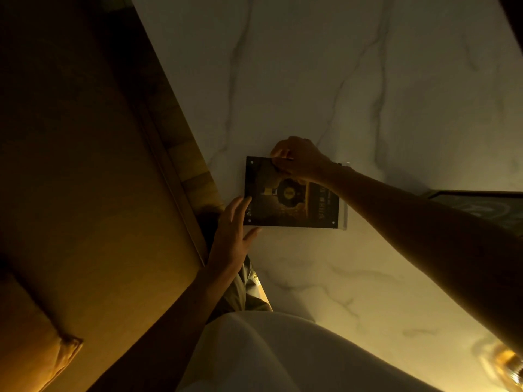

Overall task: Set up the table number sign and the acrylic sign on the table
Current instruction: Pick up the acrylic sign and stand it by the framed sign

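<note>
A dark acrylic sign (305,210) with a gold picture and pale lettering lies flat on the white marble table (368,94), close to the table's left edge. My right hand (300,158) is closed on the sign's far edge, fingers curled over it. My left hand (230,236) has its fingers spread, with the fingertips touching the sign's near left corner. The light is dim. No table number sign can be made out.
A dark framed board (481,205) pokes in at the right edge. Something glassy and lit glows at the bottom right corner (506,366). A padded bench seat (85,193) runs along the table's left side. My pale shirt (283,357) fills the bottom middle.
</note>
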